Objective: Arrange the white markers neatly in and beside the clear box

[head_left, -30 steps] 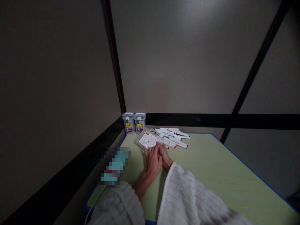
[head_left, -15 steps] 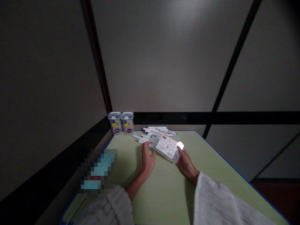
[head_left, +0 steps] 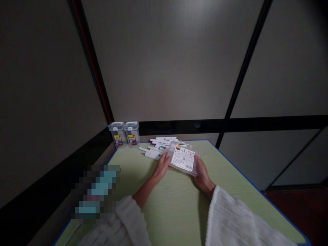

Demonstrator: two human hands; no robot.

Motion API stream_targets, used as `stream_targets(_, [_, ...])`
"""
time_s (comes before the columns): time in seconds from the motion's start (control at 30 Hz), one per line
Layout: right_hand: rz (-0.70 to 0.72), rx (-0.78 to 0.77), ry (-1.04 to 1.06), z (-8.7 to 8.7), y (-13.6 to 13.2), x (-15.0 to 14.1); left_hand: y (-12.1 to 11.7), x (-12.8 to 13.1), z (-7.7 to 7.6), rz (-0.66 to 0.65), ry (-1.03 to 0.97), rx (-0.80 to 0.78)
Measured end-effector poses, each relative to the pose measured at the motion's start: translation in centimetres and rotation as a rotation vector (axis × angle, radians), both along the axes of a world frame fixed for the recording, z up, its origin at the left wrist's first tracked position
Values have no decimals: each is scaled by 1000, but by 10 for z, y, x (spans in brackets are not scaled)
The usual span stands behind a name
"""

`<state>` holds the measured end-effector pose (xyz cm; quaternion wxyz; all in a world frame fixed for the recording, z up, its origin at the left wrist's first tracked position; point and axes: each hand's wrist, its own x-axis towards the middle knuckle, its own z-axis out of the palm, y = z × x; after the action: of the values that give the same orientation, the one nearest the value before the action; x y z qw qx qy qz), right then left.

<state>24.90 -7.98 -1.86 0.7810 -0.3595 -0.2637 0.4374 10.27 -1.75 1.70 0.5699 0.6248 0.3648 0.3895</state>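
A clear plastic case (head_left: 174, 162) with a white printed label (head_left: 183, 158) is held between my two hands, tilted above the table. My left hand (head_left: 162, 167) grips its left edge, with the fingertips partly out of sight. On the opposite side, my right hand (head_left: 203, 173) is closed on the right edge, thumb on top. Just behind the case lies a loose pile of white markers (head_left: 153, 150), several with coloured ends. The case covers part of the pile.
Two lidded clear containers (head_left: 132, 135) with yellow labels stand side by side at the table's back left corner. A pixelated turquoise object (head_left: 102, 188) lies at the left edge, a pale cable near it. The green table (head_left: 174, 212) has a blue rim and meets the wall behind.
My left hand has moved up and right from beside the case and now grips its left edge. The case is turned slightly flatter. The whole view has shifted a little.
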Motion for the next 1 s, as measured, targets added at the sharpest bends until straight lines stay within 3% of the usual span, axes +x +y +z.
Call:
stream_targets(0.07, [17,6,-35,2,-1,-6,-1,-17,-2,-142,68,-86])
stream_targets(0.17, [50,4,-91,4,-2,-15,-1,-39,-5,-230,104,-90])
stream_targets(0.3, [86,1,-170,5,-5,-25,-1,-56,-15,-205,73,-77])
stream_targets(0.5, [87,-18,-259,12,-11,-30,-5,-61,-29,-141,63,-16])
stream_targets(0.73, [93,-40,-317,23,-18,-36,-19,-61,-19,-157,-50,-50])
stream_targets(1.0, [148,88,-576,27,-26,-44,-16,-59,-6,50,-154,121])
